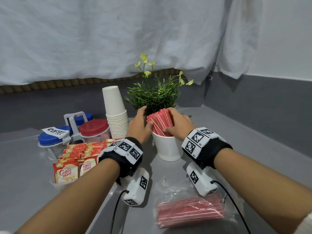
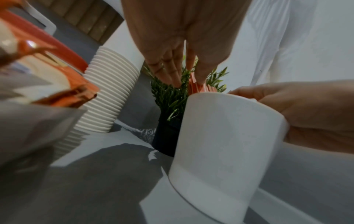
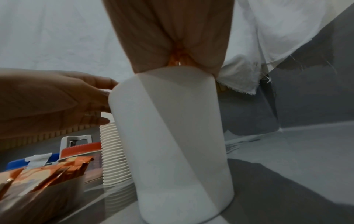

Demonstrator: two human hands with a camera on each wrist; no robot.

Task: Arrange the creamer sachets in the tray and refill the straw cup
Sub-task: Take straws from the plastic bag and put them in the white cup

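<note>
A white straw cup (image 1: 168,149) stands mid-table, packed with red paper-wrapped straws (image 1: 160,122) that lean back and to the right. My left hand (image 1: 146,117) presses flat against the left side of the bundle, fingers straight and thumb across its front; the left wrist view shows those fingers (image 2: 170,71) beside the straw tips (image 2: 199,89). My right hand (image 1: 173,119) curls round the bundle's right side just above the cup rim (image 3: 172,72). Red and cream creamer sachets (image 1: 74,162) stand in rows in a clear tray (image 1: 54,182) at the left, under my left forearm.
A clear bag of more red straws (image 1: 189,211) lies near the front, under my right forearm. A stack of white paper cups (image 1: 116,119) and a potted green plant (image 1: 155,95) stand close behind the straw cup. Lidded jars in a rack (image 1: 74,130) sit at back left.
</note>
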